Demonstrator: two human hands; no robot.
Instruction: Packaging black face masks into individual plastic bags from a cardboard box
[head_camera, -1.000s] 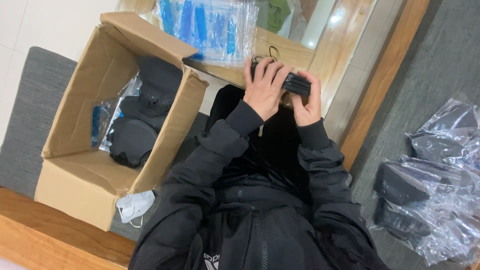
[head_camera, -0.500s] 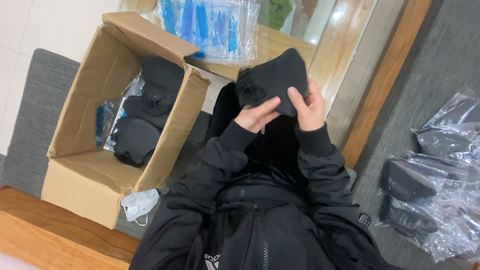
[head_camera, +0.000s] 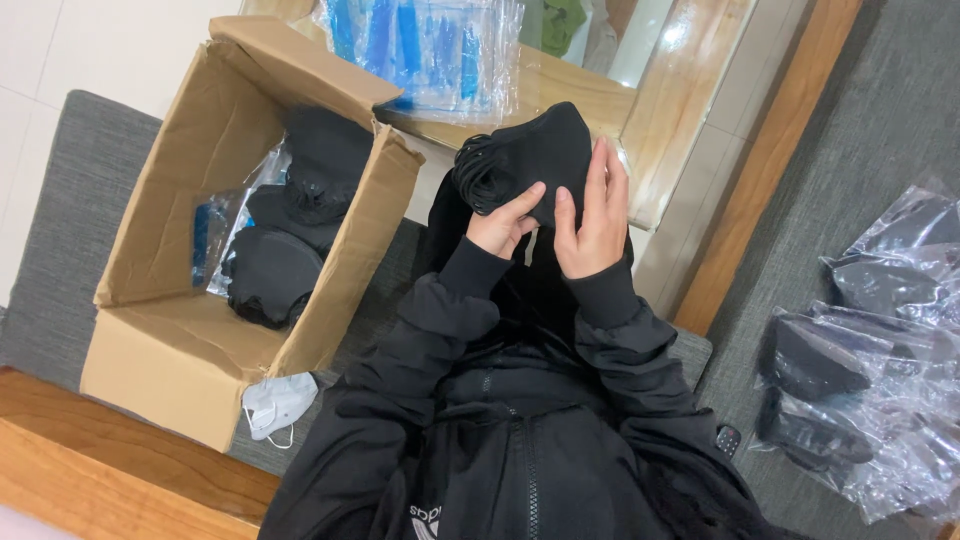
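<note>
Since a second ago the dark item has opened from a small folded bundle into a full black cap, so the unfolding step appears underway. The left hand is pinching the cap's lower edge, fingers closed on fabric. The right hand is lying flat against its side, fingers extended, supporting it. Left of the hands a cardboard box is holding more caps; bagged caps are lying to the right.
</note>
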